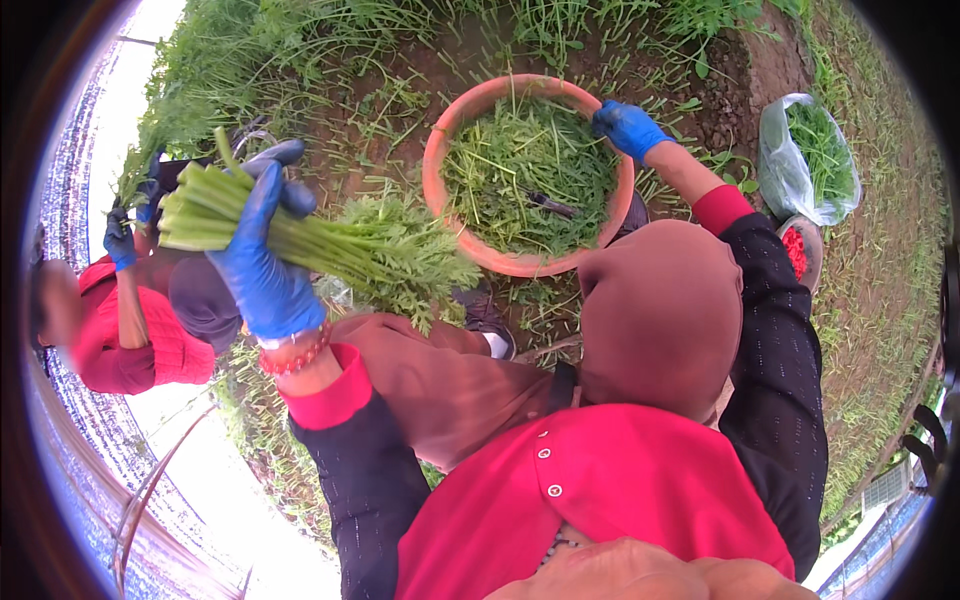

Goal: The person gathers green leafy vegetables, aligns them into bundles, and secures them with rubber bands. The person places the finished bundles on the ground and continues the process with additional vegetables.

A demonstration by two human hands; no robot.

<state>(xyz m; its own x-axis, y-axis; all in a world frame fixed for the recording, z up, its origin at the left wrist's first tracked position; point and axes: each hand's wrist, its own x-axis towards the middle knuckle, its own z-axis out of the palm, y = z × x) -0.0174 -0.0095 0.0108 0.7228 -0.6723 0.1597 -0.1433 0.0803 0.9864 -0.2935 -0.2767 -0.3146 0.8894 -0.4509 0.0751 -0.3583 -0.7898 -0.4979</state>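
My left hand (262,270), in a blue glove, grips a thick bundle of leafy green stalks (330,244). The pale cut ends point left, and the feathery leaves hang right, towards an orange plastic tub (437,161). My right hand (630,129), also in a blue glove, is closed at the tub's right rim; its fingertips are partly hidden. Loose leaves and stems (525,157) fill the tub. Among them lies a dark-handled tool (551,204), mostly covered, so its kind is unclear.
A translucent plastic bag (776,169) of greens stands at the right, beside a bowl (814,262) holding small red pieces. At the left, another person (150,330) in blue gloves holds greens (133,176). Uncut plants (300,45) grow ahead; cut stems litter the soil.
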